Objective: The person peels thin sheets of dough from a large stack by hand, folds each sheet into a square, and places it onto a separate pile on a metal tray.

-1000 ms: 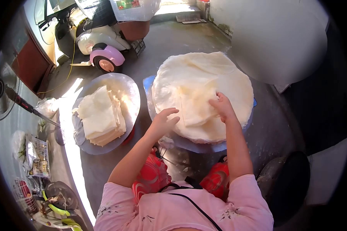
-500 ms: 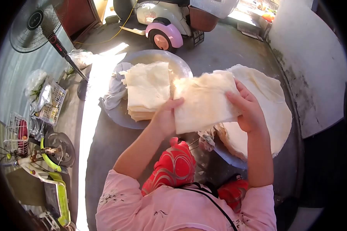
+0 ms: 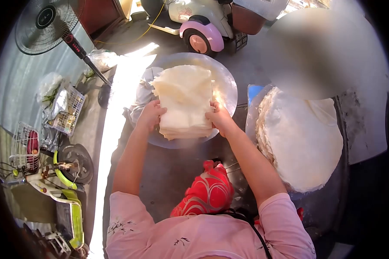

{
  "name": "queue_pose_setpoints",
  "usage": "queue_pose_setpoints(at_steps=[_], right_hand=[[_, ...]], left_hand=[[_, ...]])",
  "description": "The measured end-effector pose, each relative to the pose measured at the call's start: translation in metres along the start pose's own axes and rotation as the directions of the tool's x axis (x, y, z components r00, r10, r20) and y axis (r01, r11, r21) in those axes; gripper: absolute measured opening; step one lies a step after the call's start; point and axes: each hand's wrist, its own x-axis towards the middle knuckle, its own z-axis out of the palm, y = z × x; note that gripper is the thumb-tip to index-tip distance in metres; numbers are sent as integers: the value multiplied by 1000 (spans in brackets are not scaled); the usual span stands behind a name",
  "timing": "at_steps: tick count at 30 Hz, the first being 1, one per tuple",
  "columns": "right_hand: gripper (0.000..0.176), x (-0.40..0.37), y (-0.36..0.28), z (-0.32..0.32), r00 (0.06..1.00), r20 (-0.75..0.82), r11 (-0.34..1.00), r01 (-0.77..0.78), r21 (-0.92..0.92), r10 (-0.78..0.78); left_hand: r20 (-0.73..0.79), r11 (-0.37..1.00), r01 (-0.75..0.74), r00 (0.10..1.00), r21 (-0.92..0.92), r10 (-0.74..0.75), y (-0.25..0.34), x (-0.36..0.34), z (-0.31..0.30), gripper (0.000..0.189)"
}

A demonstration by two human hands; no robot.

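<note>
A stack of folded, pale, thin dough-like sheets [image 3: 183, 103] rests on a round metal tray [image 3: 224, 82] in front of me. My left hand [image 3: 150, 115] is closed on the left edge of the top folded sheet, with the thumb lying over it. On the opposite edge, my right hand [image 3: 220, 119] pinches the same sheet between thumb and fingers. The top sheet lies roughly flat on the stack. To the right is a thick pile of large round sheets [image 3: 304, 142] of the same pale material. A grey-white cloth [image 3: 143, 88] lies at the tray's left side.
A standing fan [image 3: 46, 17] is at the upper left, near plastic baskets [image 3: 69, 110]. A green-and-white scooter [image 3: 65, 203] stands at the lower left. Beyond the tray is a larger scooter with a pink fender [image 3: 212, 36]. A blurred patch covers the upper right.
Both hands have moved left with the folded sheet, from the air between the two piles onto the stack on the tray. The view has shifted slightly.
</note>
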Motion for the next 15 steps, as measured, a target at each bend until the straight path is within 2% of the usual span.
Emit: queue_pose_setpoints(at_steps=[1,2,4,5,6,7,8,9,10,11,12,13,14,15], right_hand=[[61,-4,-1,1,996,-28,996,82,18,-82],[61,-5,-1,0,997,-22,997,70,11,-70],[60,-5,-4,-3,976,-47,977,213,-8,-213],[52,2,5,-5,956,-105,950,253,-184,-275],[52,-9,0,-2,955,-108,949,254,-186,-277],[49,-28,-8,4,864,-159,775,328,-540,-477],[45,-41,-11,9,740,-123,488,299,-820,-661],[45,-43,-9,11,740,-126,488,296,-821,-661],[43,-46,-7,13,696,68,348,438,-829,-714],[41,-49,-4,16,624,261,200,570,-797,-737],[41,-52,0,22,624,262,198,569,-798,-736],[41,-55,4,29,533,385,53,632,-773,-753],[41,-57,7,34,433,500,-95,677,-730,-750],[41,-57,10,38,432,498,-98,673,-733,-751]], left_hand=[[-7,1000,11,1000,-8,-11,3,-8,5,51],[-60,999,-18,998,38,20,8,-15,10,51],[-106,995,-48,993,85,57,13,-18,13,50],[-139,965,-67,985,254,105,14,-16,13,52],[-162,905,-79,974,418,160,17,-15,14,53],[-159,905,-82,974,417,161,19,-15,16,53],[-97,592,-235,875,771,474,20,-17,20,52],[95,133,-257,715,957,693,20,-17,24,51],[97,135,-260,715,956,693,19,-9,27,51],[416,22,-562,638,827,648,20,5,31,52],[683,-63,-803,460,593,567,22,14,36,53],[683,-64,-803,458,592,570,27,16,44,53],[734,-274,-720,460,637,500,32,18,53,52],[772,-476,-608,476,635,422,38,21,59,51]])
